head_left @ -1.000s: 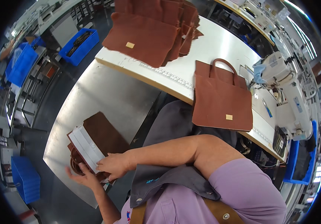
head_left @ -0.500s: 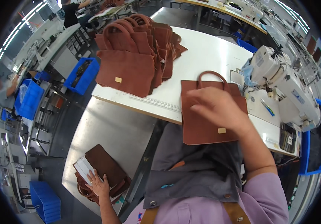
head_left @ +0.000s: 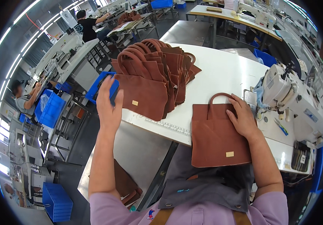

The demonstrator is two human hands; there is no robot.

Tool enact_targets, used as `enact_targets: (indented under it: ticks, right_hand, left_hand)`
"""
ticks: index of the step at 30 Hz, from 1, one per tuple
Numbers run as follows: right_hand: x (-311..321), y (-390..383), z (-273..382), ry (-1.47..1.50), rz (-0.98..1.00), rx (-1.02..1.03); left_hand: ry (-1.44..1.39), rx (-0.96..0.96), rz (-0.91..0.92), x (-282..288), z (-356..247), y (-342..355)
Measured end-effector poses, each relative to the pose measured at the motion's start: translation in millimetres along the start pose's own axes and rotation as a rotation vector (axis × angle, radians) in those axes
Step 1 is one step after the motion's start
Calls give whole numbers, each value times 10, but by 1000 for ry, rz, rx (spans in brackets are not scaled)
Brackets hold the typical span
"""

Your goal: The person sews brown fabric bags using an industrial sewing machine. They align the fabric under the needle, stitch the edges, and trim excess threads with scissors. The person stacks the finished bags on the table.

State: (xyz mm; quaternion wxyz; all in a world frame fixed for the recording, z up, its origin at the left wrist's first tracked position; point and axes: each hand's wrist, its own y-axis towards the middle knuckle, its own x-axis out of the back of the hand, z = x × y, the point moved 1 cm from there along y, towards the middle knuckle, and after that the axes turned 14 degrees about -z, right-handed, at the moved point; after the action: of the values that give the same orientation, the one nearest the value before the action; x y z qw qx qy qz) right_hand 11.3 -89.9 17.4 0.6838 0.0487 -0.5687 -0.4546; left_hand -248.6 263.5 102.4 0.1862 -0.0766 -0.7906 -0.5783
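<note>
A brown leather bag panel (head_left: 217, 140) with a looped handle and a small gold plate lies at the near table edge, its lower part overhanging. My right hand (head_left: 243, 117) rests on its upper right part beside the handle, fingers stretched out. Up at the left, my left hand (head_left: 109, 107) is raised with nothing in it, thumb and fingers apart. It is nearest to a pile of similar brown bag panels with handles (head_left: 142, 90) on the white table. A darker brown stack of pieces (head_left: 125, 180) lies on the metal surface below, partly hidden by my left arm.
A white sewing machine (head_left: 296, 93) stands right of the bag panel, with small snips (head_left: 281, 127) on the table (head_left: 221, 60) before it. A ruler strip (head_left: 169, 125) runs along the near edge. Blue bins (head_left: 51, 108) and two seated people are at the left.
My left hand has left the dark stack on the lower metal surface and risen toward the pile of panels. My right hand has settled from above the panel onto its upper right part.
</note>
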Motion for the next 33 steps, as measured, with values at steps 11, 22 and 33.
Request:
enact_targets:
  ticks: [11, 22, 33]
  right_hand:
    - [26, 8, -77, 9, 4, -75]
    - [51, -1, -113, -11, 30, -33]
    - [53, -2, -97, -10, 52, -39]
  left_hand:
    - [132, -123, -113, -695, 192, 718]
    - [97, 16, -91, -603, 395, 944]
    - [224, -234, 295, -610, 439, 1160]
